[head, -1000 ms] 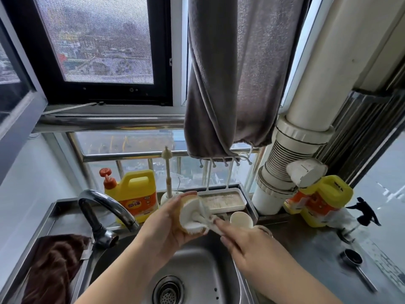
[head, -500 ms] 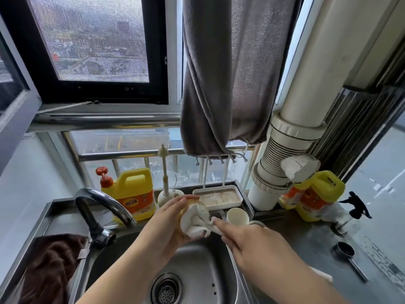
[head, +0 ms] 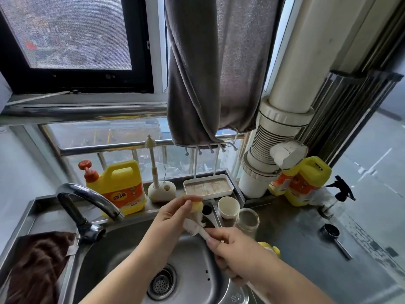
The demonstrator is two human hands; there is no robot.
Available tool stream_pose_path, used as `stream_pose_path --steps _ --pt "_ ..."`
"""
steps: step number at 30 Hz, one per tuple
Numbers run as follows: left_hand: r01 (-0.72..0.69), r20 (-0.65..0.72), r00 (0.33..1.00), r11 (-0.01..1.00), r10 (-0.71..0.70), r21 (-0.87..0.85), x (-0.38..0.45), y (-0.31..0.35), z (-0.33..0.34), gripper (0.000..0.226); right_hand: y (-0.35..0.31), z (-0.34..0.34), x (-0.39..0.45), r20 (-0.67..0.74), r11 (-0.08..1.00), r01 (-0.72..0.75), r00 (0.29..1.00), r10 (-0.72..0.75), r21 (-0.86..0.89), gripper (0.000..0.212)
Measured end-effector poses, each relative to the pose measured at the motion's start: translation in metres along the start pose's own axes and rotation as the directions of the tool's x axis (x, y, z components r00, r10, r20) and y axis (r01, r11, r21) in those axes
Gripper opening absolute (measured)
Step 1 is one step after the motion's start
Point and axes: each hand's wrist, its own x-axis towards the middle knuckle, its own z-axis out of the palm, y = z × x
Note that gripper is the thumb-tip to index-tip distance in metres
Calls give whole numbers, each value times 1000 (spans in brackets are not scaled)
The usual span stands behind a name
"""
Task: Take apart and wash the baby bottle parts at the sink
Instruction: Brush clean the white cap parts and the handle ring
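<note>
Over the sink [head: 122, 266], the left hand [head: 173, 218] pinches a small yellow bottle part [head: 196, 205] while the right hand [head: 235, 249] curls its fingers round a brush [head: 196, 227] scrubbing it. Wet, lightly pinched, the part could slip toward the drain [head: 161, 284].

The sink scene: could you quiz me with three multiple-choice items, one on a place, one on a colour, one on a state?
1. Where does the glass jar stand?
A. on the counter right of the sink
B. inside the sink
C. on the window sill

2. What colour is the pump on the soap jug?
A. blue
B. orange-red
C. green

3. What is the tap doing?
A. running hard
B. dripping into a cup
C. showing no water

Key: 1 A, the jar stands beside the white cup on the counter. 2 B, the pump top is orange-red above the yellow jug. 3 C, no stream shows under the spout; the right hand works a brush on the part in the left hand.
</note>
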Motion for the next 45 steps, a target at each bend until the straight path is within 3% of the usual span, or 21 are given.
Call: stream_pose_path --steps 4,7,8,10,11,13,14,16,18,22,25,27,29,32,34,36,38,39,41,43,45 --pt "-2 39 999 1000 2 16 -1 -6 1 22 -1 2 -3 190 884 -214 971 145 416 20" --pt "15 57 998 1000 -16 24 0 -9 -1 23 -2 9 -5 230 827 -261 959 165 498 17" --pt "26 46 999 1000 -27 15 1 -9 -2 23 1 11 -4 160 892 -211 974 159 401 20" --pt "85 6 996 995 -85 -55 4 -8 -5 23 3 12 -6 -154 986 -27 988 1 -167 31" --pt "115 -7 993 987 -116 -114 6 -7 -7 25 5 11 -8 -258 873 37 948 -184 -487 37" --pt "138 -19 989 973 -144 -186 9 -3 -8 26 11 9 -8 -271 447 -38 840 -470 -894 50" --pt "136 -20 990 972 -142 -192 10 -1 -7 26 14 9 -8 -240 326 -52 785 -571 -944 54" --pt "124 -7 992 971 -128 -205 11 0 -4 25 14 11 -11 -194 262 -38 776 -600 -964 54" --pt "91 11 996 974 -91 -207 10 0 -1 21 6 11 -9 -202 328 -2 792 -577 -945 55" --pt "0 16 1000 990 3 -144 8 -6 -2 28 5 7 3 -293 750 106 878 -380 -653 41" --pt "-40 19 999 995 41 -88 6 -10 -5 24 0 6 6 -167 892 140 958 -231 -430 34" --pt "-104 34 994 995 103 12 7 -10 -7 14 -3 2 6 -73 990 57 995 -67 -133 24" --pt "-183 80 982 974 174 134 6 -8 -9 18 -7 -3 3 61 975 -106 993 96 194 18" --pt "-173 107 981 977 160 125 4 -2 -10 20 -11 1 0 218 897 -229 964 155 377 20" --pt "-120 68 991 989 114 88 4 1 -11 27 -9 9 1 125 944 -158 984 126 291 24" --pt "-64 -13 998 998 64 17 7 3 -15 32 -5 12 3 -154 976 91 980 -122 -199 31" --pt "-55 -60 997 997 52 -51 11 9 -17 33 1 8 5 -250 654 140 848 -467 -744 36" --pt "-66 -63 996 996 63 -52 13 11 -17 35 3 6 6 -235 461 64 794 -561 -885 37" --pt "-109 -46 993 994 109 -2 13 15 -13 37 3 4 5 -253 340 -18 704 -664 -940 37" --pt "-154 -14 988 986 155 71 11 14 -9 35 1 4 8 -256 475 69 769 -586 -878 37" --pt "-162 -6 987 984 163 68 7 12 -7 22 4 8 9 -206 769 259 869 -450 -585 32"
